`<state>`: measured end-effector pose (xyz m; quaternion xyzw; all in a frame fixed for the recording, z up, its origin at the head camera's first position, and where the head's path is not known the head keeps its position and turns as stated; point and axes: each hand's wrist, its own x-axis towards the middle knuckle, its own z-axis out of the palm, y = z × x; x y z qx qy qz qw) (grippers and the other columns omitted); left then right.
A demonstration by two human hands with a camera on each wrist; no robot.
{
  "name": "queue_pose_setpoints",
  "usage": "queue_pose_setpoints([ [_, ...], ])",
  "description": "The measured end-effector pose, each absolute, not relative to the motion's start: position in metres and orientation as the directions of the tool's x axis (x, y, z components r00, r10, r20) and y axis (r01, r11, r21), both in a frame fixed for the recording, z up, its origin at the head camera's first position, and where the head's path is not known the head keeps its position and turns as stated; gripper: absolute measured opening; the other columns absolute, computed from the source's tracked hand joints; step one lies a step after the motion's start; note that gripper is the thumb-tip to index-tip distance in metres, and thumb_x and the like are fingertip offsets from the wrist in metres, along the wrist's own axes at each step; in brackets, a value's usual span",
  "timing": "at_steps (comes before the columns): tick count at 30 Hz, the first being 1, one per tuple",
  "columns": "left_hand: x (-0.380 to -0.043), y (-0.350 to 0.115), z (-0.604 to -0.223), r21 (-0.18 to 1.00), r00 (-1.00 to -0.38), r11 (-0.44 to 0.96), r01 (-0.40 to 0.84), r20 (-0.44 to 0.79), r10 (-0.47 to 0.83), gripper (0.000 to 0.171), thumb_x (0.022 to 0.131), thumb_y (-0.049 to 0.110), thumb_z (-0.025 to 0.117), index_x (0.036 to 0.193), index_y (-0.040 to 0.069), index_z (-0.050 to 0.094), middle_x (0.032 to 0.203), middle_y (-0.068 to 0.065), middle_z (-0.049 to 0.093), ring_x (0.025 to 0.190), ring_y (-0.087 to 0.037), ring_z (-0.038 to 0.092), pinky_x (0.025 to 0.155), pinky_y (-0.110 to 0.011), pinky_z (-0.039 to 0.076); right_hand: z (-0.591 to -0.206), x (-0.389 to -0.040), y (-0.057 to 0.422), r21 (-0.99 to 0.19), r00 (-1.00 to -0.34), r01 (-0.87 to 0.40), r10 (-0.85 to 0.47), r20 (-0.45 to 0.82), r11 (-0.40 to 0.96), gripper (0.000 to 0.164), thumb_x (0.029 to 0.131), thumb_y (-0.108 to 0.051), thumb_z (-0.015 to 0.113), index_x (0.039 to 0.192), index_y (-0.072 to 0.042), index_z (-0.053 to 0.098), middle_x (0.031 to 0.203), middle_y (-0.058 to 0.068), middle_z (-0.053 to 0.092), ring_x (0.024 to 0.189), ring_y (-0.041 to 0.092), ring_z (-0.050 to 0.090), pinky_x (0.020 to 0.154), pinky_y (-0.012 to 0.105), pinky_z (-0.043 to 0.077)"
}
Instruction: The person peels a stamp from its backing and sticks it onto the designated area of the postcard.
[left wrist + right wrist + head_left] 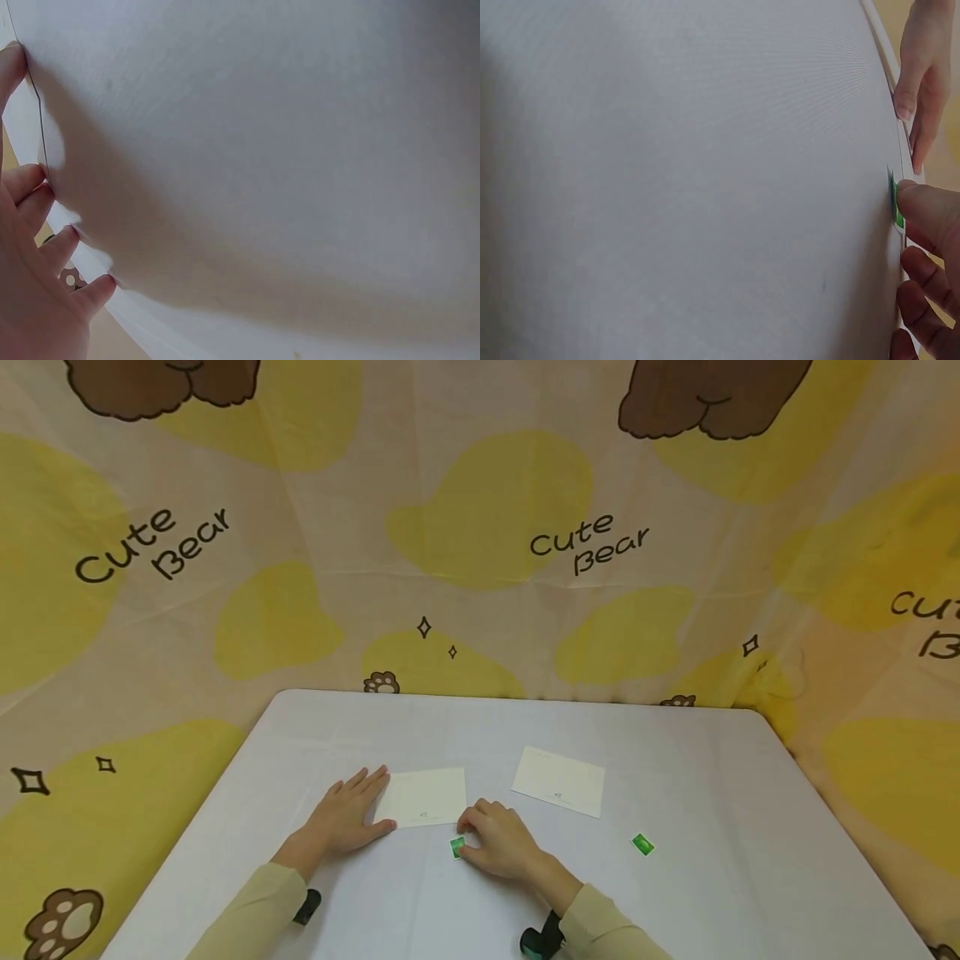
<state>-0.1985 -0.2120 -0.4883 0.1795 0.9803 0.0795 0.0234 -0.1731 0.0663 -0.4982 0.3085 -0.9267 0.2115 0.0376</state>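
Note:
My left hand (pixel 345 814) rests with spread, straight fingers on the left end of a cream-white card (pixel 429 797), which lies flat on the table. At that card's lower right corner, my right hand (pixel 501 842) pinches a small green stamp (pixel 457 847) with a white border. The right wrist view shows the thumb over the green stamp (pixel 898 201), which stands tilted at the table surface; the finger behind it is partly hidden. The left wrist view shows the left fingertips (pixel 101 291) touching down.
A second white card (pixel 561 782) lies at an angle to the right. Farther right is another green stamp (pixel 642 844). The white table (pixel 720 760) ends at a patterned cloth backdrop (pixel 480 510). Black wrist devices (pixel 542 942) show under the sleeves.

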Motion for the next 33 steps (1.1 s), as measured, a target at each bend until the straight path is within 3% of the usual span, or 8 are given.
queue_pose_setpoints([
  [25,-0.1976,-0.2102,-0.4899,0.156,-0.936,0.925,0.346,-0.012,0.352,0.081,0.081,0.052,0.061,0.141,0.005,0.034,0.149,-0.009,0.029,0.135,-0.035,0.027,0.103,-0.06,0.024,-0.4949,-0.1752,0.0614,-0.357,-0.832,-0.546,-0.54,0.127,0.758,0.016,0.077,-0.029,0.071,0.087,-0.022,0.06,0.084,-0.011,0.051,0.077,0.006,0.045,0.065,0.022,0.036],
  [33,-0.1962,-0.2105,-0.485,0.149,-0.936,0.927,0.344,-0.022,0.351,0.081,0.081,0.052,0.061,0.141,0.004,0.034,0.149,-0.01,0.03,0.135,-0.036,0.027,0.104,-0.06,0.024,-0.4926,-0.1789,0.0599,-0.374,-0.831,-0.547,-0.539,0.135,0.749,0.009,0.078,-0.022,0.069,0.079,-0.02,0.06,0.073,-0.011,0.046,0.068,0.005,0.04,0.059,0.019,0.031],
])
